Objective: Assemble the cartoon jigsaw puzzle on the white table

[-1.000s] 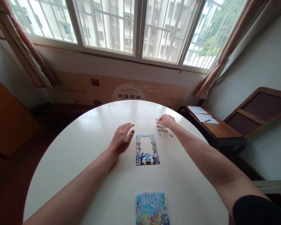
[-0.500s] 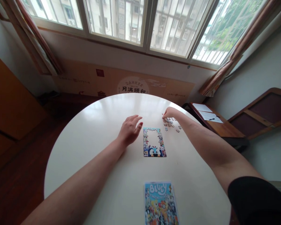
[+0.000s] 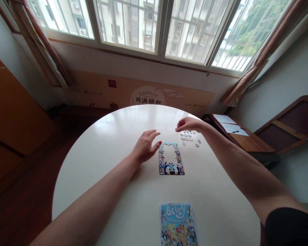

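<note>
A partly assembled jigsaw puzzle (image 3: 171, 169) lies on the white table, its border joined and its middle showing bare tabletop. My left hand (image 3: 145, 146) rests at the puzzle's upper left corner, fingers apart and holding nothing. Beyond the upper right of the puzzle, my right hand (image 3: 186, 123) pinches a small puzzle piece (image 3: 176, 129) between thumb and fingertips. Several loose puzzle pieces (image 3: 187, 139) are spread just below and beside that hand.
A Bluey picture sheet (image 3: 179, 225) lies near the front of the round white table (image 3: 113, 136). To the right, a wooden chair (image 3: 256, 141) carries papers (image 3: 231, 128) and a pen. A printed cardboard panel (image 3: 123, 89) stands below the window.
My right hand has moved slightly left from the loose pieces, now with a piece in its fingertips. My left hand stays open beside the puzzle. The view has shifted a little.
</note>
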